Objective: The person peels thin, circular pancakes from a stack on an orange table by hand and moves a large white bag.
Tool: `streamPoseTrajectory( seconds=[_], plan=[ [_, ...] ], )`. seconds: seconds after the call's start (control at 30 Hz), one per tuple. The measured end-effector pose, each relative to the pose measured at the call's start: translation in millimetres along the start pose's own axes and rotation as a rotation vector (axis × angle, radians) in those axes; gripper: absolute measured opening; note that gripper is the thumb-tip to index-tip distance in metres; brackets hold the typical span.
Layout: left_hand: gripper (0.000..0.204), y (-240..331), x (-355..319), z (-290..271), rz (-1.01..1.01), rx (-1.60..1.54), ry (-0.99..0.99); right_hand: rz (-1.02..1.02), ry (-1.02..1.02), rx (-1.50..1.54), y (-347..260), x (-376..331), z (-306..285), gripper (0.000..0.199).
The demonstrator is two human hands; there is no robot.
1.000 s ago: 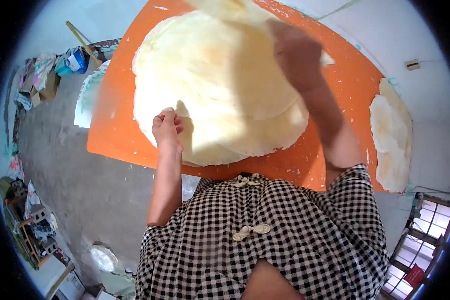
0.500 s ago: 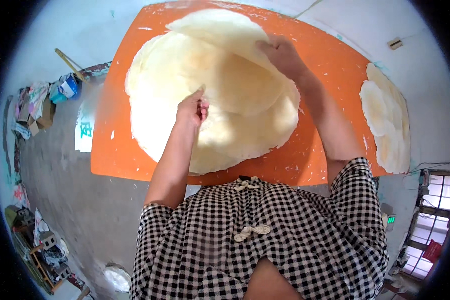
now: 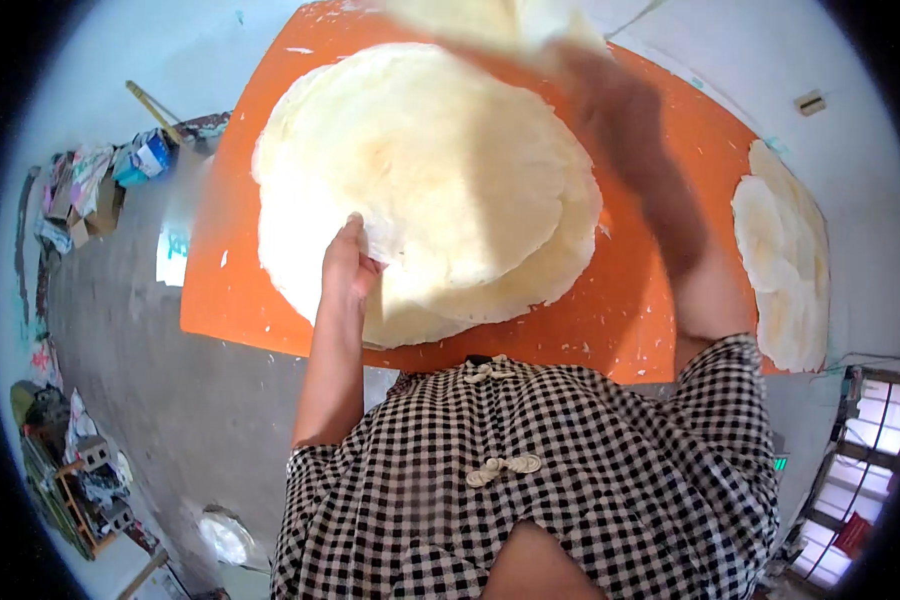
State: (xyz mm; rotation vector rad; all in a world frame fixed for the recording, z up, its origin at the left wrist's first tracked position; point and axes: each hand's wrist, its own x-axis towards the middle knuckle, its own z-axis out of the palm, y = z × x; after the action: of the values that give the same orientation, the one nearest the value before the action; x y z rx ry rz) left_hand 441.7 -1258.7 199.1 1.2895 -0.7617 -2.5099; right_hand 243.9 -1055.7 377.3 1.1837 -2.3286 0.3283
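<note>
A stack of large, round, thin pale flatbreads (image 3: 420, 160) lies on the orange tabletop (image 3: 620, 330). My right hand (image 3: 595, 80), smeared by motion, is at the far side of the table with one thin flatbread (image 3: 470, 18) raised in it; that sheet is blurred and partly cut off by the upper edge. Over the left part of the stack my left hand (image 3: 348, 262) is closed, thumb pointing forward. A whitish, see-through patch shows beside its fingers, too unclear to name.
More flatbreads (image 3: 778, 265) lie at the table's right end against the pale wall. Boxes and bags (image 3: 95, 195) are heaped on the floor at the left, with a wooden frame and clutter (image 3: 80, 490) nearer. A barred window (image 3: 860, 470) is at the lower right.
My right hand has moved away and up, carrying the top flatbread off the stack. My left hand has drawn back toward me and to the left.
</note>
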Motion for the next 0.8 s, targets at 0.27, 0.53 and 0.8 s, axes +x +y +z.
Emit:
streamPoseTrajectory(
  seconds=[0.27, 0.53, 0.8],
  plan=[
    [0.036, -7.4, 0.3, 0.7, -0.054, -0.096, -0.101, -0.208, -0.021, 0.287, -90.9, -170.0, 107.8, 0.029],
    [0.046, -6.0, -8.9, 8.8, -0.129, -0.323, -0.106, -0.159, -0.160, 0.274, -66.1, -178.0, 107.0, 0.037],
    [0.052, 8.7, -26.6, 45.3, -0.069, -0.048, 0.015, -0.050, -0.190, 0.252, -64.9, -176.3, 98.5, 0.047]
  ],
)
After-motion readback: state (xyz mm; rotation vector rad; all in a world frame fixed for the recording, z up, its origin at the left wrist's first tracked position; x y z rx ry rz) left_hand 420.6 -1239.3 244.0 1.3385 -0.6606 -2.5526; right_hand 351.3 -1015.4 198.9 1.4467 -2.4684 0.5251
